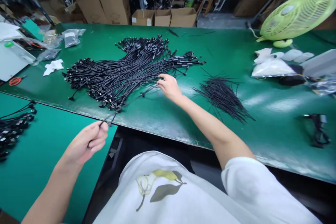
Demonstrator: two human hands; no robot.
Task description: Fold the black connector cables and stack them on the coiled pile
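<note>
My left hand (90,141) is closed at the table's front edge, pinching one end of a thin black cable (149,90). Over the table, the fingertips of my right hand (170,86) are closed on the same cable farther along. It runs slantwise between both hands, blurred in places, with a small dark piece on it. Just behind it lies a large heap of black cables (115,70) with connectors at their ends. To the right of my right hand is a loose bundle of thin black strips (223,98), perhaps cable ties.
More black cables (15,129) lie on the lower green surface at left. Orange-handled scissors (15,81) and plastic bags (72,37) sit at back left. A green fan (296,10), a white bag (273,68) and a coiled black cable (319,131) are at right. Cardboard boxes (115,7) stand behind.
</note>
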